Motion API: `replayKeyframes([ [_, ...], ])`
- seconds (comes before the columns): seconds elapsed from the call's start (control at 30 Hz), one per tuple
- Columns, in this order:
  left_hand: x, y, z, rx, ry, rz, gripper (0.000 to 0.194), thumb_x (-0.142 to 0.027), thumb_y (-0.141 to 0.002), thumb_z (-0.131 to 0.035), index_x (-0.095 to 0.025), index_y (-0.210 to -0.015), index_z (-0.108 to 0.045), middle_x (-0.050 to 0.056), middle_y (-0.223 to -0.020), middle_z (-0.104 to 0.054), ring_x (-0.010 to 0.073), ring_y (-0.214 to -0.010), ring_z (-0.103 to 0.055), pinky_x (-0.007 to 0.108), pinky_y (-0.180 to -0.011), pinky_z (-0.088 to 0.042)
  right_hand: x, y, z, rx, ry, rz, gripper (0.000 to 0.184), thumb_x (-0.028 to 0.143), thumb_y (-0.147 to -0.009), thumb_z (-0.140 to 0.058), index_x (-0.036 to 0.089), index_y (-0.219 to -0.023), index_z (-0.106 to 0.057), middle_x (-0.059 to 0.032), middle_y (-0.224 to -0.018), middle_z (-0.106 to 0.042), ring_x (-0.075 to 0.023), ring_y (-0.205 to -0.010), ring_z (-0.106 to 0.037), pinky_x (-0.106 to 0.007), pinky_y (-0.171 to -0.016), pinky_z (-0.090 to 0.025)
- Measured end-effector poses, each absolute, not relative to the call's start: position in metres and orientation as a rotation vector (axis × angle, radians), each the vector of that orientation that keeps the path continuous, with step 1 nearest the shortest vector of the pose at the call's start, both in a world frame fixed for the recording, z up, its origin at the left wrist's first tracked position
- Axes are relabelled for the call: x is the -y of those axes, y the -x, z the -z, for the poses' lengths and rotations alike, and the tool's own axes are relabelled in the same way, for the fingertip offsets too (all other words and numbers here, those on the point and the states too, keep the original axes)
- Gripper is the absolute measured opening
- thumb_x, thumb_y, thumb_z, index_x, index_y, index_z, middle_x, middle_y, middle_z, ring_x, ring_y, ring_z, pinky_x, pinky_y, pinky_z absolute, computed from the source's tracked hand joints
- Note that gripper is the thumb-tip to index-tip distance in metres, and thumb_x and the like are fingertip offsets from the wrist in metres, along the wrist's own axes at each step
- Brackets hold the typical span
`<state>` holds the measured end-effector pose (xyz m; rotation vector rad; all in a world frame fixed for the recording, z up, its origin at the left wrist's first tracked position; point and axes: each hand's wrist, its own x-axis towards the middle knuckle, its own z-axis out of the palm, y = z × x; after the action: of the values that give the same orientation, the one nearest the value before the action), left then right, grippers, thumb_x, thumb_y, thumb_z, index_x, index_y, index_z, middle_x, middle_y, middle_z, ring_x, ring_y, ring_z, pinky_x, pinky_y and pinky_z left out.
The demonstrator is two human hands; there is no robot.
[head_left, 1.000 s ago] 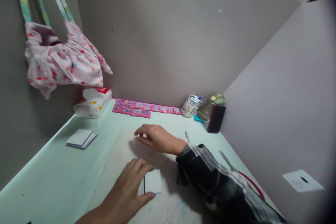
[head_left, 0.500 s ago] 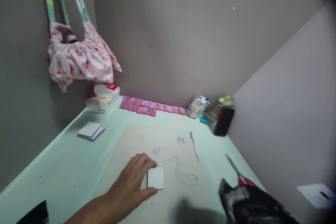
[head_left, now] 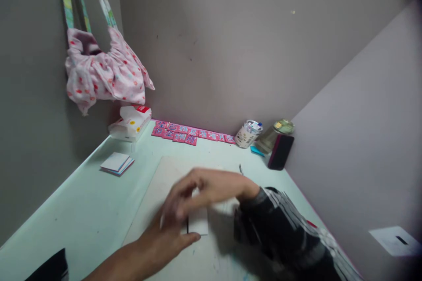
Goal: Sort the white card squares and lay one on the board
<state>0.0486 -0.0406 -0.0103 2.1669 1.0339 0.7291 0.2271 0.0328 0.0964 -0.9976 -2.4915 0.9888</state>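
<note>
A small white paper square lies on a beige work mat on the pale green desk. My left hand rests on the mat with its thumb and fingers pressed against the square's left edge, holding it down. My right hand, in a striped sleeve, hovers just above the square and over my left fingers. It is blurred by motion, with its fingers curved downward.
A stack of paper squares lies at the left. A tissue pack, pink character cards, a cup, a jar and a dark phone line the back. A floral bag hangs on the wall.
My right hand pulled back out of view half a second ago and has now swung in again above the white square. My left hand has stayed on the square.
</note>
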Motion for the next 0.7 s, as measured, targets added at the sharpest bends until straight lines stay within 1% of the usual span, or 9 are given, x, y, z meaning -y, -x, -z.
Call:
replayKeyframes([
  [0.07,0.040,-0.049,0.008,-1.016,-2.150,-0.670,0.043,-0.016,-0.075,-0.078,-0.023,-0.116,-0.065,0.005,-0.116,-0.065,0.0293,-0.112,-0.058,0.046,-0.098,-0.051,-0.067,-0.231,-0.090,2.507,1.259,-0.821,0.012,0.031,-0.092,-0.078,0.023,-0.101,-0.079,0.0021,-0.089,-0.078,-0.0161,-0.083,-0.073,-0.026,-0.074,-0.056],
  [0.1,0.040,-0.050,0.007,-0.999,-2.142,-0.635,0.044,-0.014,-0.074,-0.078,-0.023,-0.115,-0.065,0.005,-0.115,-0.064,0.0286,-0.111,-0.058,0.045,-0.097,-0.050,-0.085,-0.234,-0.084,2.454,1.369,-0.724,0.011,0.024,-0.096,-0.072,0.019,-0.105,-0.077,-0.0020,-0.092,-0.078,-0.0181,-0.087,-0.073,-0.030,-0.078,-0.057],
  [0.13,0.039,-0.050,0.005,-0.990,-2.135,-0.611,0.044,-0.011,-0.074,-0.078,-0.022,-0.114,-0.064,0.005,-0.114,-0.064,0.0278,-0.109,-0.057,0.045,-0.097,-0.050,-0.101,-0.238,-0.077,2.396,1.478,-0.619,0.014,0.020,-0.097,-0.070,0.015,-0.109,-0.075,-0.0069,-0.099,-0.078,-0.0211,-0.093,-0.073,-0.035,-0.084,-0.057],
  [0.17,0.039,-0.051,0.003,-0.987,-2.126,-0.591,0.044,-0.010,-0.074,-0.078,-0.022,-0.114,-0.064,0.005,-0.114,-0.063,0.0275,-0.109,-0.057,0.046,-0.098,-0.049,-0.115,-0.242,-0.069,2.345,1.569,-0.519,0.018,0.018,-0.097,-0.070,0.012,-0.114,-0.073,-0.0105,-0.109,-0.076,-0.0243,-0.101,-0.072,-0.041,-0.091,-0.057],
  [0.2,0.038,-0.051,0.001,-0.984,-2.119,-0.574,0.045,-0.009,-0.074,-0.079,-0.021,-0.115,-0.063,0.005,-0.114,-0.063,0.0275,-0.109,-0.056,0.046,-0.098,-0.048,-0.128,-0.246,-0.061,2.311,1.634,-0.442,0.023,0.020,-0.096,-0.071,0.013,-0.118,-0.070,-0.0118,-0.118,-0.073,-0.0264,-0.108,-0.070,-0.046,-0.096,-0.056],
  [0.27,0.038,-0.051,-0.002,-0.978,-2.107,-0.544,0.046,-0.009,-0.075,-0.080,-0.020,-0.116,-0.063,0.006,-0.115,-0.062,0.0276,-0.110,-0.055,0.046,-0.099,-0.047,-0.146,-0.252,-0.045,2.267,1.714,-0.329,0.030,0.028,-0.099,-0.071,0.015,-0.125,-0.066,-0.0115,-0.130,-0.066,-0.0283,-0.117,-0.066,-0.051,-0.100,-0.054],
  [0.37,0.037,-0.051,-0.005,-0.972,-2.096,-0.510,0.046,-0.009,-0.076,-0.081,-0.019,-0.117,-0.062,0.006,-0.117,-0.061,0.0277,-0.111,-0.053,0.047,-0.100,-0.045,-0.161,-0.255,-0.025,2.239,1.758,-0.238,0.034,0.033,-0.101,-0.068,0.017,-0.130,-0.063,-0.0113,-0.136,-0.062,-0.0290,-0.120,-0.064,-0.052,-0.101,-0.055],
  [0.53,0.038,-0.051,-0.006,-0.975,-2.083,-0.479,0.046,-0.009,-0.078,-0.080,-0.019,-0.118,-0.061,0.006,-0.118,-0.059,0.0278,-0.112,-0.052,0.047,-0.101,-0.044,-0.176,-0.255,-0.007,2.208,1.753,-0.200,0.034,0.034,-0.101,-0.067,0.017,-0.130,-0.063,-0.0112,-0.134,-0.063,-0.0279,-0.117,-0.065,-0.050,-0.098,-0.056],
  [0.7,0.038,-0.051,-0.006,-0.977,-2.078,-0.475,0.046,-0.008,-0.077,-0.079,-0.019,-0.118,-0.061,0.006,-0.118,-0.059,0.0276,-0.113,-0.051,0.047,-0.102,-0.043,-0.188,-0.264,0.001,2.173,1.715,-0.258,0.034,0.034,-0.101,-0.067,0.017,-0.130,-0.063,-0.0107,-0.130,-0.065,-0.0262,-0.111,-0.068,-0.048,-0.094,-0.059],
])
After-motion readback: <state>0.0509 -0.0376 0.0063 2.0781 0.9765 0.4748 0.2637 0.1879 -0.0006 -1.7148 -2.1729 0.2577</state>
